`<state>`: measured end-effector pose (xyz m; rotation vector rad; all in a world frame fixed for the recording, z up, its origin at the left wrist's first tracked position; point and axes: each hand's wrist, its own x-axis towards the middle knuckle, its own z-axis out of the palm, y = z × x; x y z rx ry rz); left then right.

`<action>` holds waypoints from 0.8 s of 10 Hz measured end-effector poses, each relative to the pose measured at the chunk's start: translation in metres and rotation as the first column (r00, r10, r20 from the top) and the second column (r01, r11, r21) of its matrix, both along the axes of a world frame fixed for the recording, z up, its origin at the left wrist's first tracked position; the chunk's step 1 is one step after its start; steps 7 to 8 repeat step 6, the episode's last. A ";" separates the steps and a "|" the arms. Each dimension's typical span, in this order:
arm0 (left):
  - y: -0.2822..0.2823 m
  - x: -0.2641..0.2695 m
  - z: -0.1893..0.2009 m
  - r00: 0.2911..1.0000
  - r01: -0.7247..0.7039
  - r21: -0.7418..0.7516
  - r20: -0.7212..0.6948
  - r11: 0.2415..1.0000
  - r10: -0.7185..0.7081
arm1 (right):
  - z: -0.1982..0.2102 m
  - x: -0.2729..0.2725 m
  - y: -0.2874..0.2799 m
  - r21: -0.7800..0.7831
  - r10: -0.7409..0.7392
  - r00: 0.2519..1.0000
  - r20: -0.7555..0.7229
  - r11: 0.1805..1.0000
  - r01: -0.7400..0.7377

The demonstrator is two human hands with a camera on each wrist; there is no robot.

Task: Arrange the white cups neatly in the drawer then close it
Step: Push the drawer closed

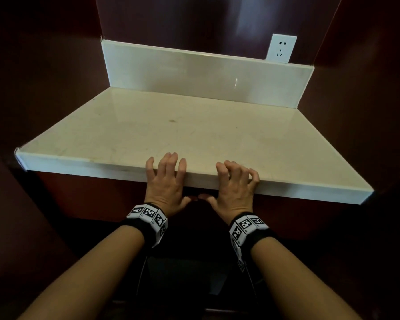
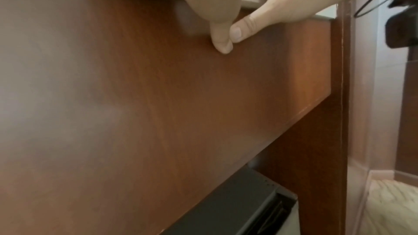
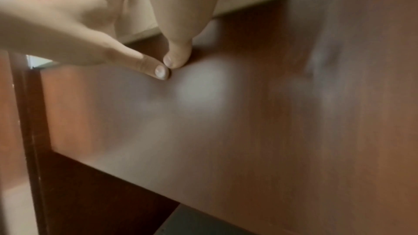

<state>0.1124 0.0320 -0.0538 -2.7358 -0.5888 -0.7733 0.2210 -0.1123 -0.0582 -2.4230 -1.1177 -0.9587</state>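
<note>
— Along the front edge of the countertop [image 1: 194,125], what do you have?

— I have both hands draped over it. My left hand [image 1: 165,185] lies with its fingers fairly straight on the pale stone; my right hand [image 1: 237,183] sits just beside it, fingers arched so the tips press the top. Neither is wrapped around anything.

— And the thumbs?

— Below the countertop, I see both thumbs hang down against the drawer front [image 2: 158,96], the reddish-brown wooden panel directly under the stone lip. The two thumb tips touch each other and press the wood (both wrist views show this plainly).

— Is the drawer pushed in?

— I read the panel as flush with the frame beside it under the countertop, so it looks closed. The cups I cannot see in any view.

— Anything else?

— Behind the countertop, a white wall socket [image 1: 281,48] stands above the backsplash [image 1: 194,70]. Beneath the drawer front I see a dark grey appliance [image 2: 237,208].
</note>
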 end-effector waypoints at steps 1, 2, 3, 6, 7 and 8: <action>-0.007 0.001 0.011 0.995 -0.076 -0.043 -0.076 0.996 0.072 | 0.009 -0.007 0.004 -0.034 -0.058 0.996 -0.073 0.998 0.056; -0.024 -0.005 0.030 0.964 -0.158 -0.064 -0.225 0.985 0.140 | 0.032 -0.021 0.001 -0.163 -0.112 0.981 -0.158 0.983 0.086; -0.030 -0.015 0.055 0.952 -0.123 -0.062 -0.289 0.990 0.100 | 0.065 -0.028 -0.008 -0.301 -0.106 0.961 -0.254 0.953 0.025; -0.071 -0.089 0.182 0.998 0.032 0.352 -0.058 0.935 -0.012 | 0.193 -0.116 -0.048 -0.070 0.075 0.984 -0.163 0.994 -0.087; -0.071 -0.089 0.182 0.998 0.032 0.352 -0.058 0.935 -0.012 | 0.193 -0.116 -0.048 -0.070 0.075 0.984 -0.163 0.994 -0.087; -0.071 -0.089 0.182 0.998 0.032 0.352 -0.058 0.935 -0.012 | 0.193 -0.116 -0.048 -0.070 0.075 0.984 -0.163 0.994 -0.087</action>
